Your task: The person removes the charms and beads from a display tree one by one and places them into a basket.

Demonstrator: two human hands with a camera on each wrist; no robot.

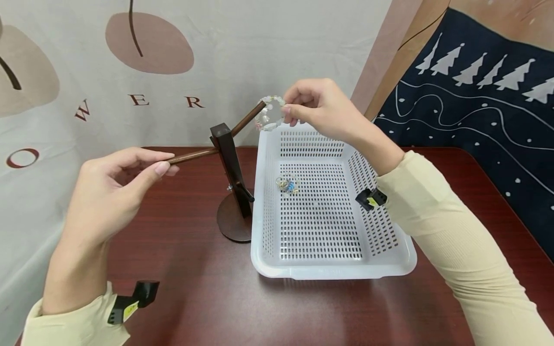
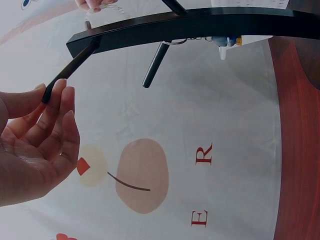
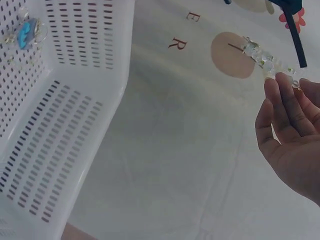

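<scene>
My left hand (image 1: 117, 187) pinches the left end of the upper bar (image 1: 195, 155) of a dark wooden stand (image 1: 231, 168). The stand has a round base (image 1: 229, 223) on the table. Thumb and fingers of my right hand (image 1: 324, 106) pinch a bracelet (image 1: 271, 126) of clear and pale beads, held up as a loop. The bar's right tip overlaps the bracelet's left edge in the head view; whether it passes through the loop I cannot tell. In the right wrist view the bracelet (image 3: 265, 59) hangs close to the bar's end (image 3: 299, 52).
A white perforated basket (image 1: 333, 270) stands right of the stand, under my right arm. Several small ornaments with a blue piece (image 1: 291, 186) lie in it. In the left wrist view, a metal ring (image 2: 175, 42) shows by the lower bar (image 2: 156, 65). A printed cloth (image 1: 268, 43) hangs behind.
</scene>
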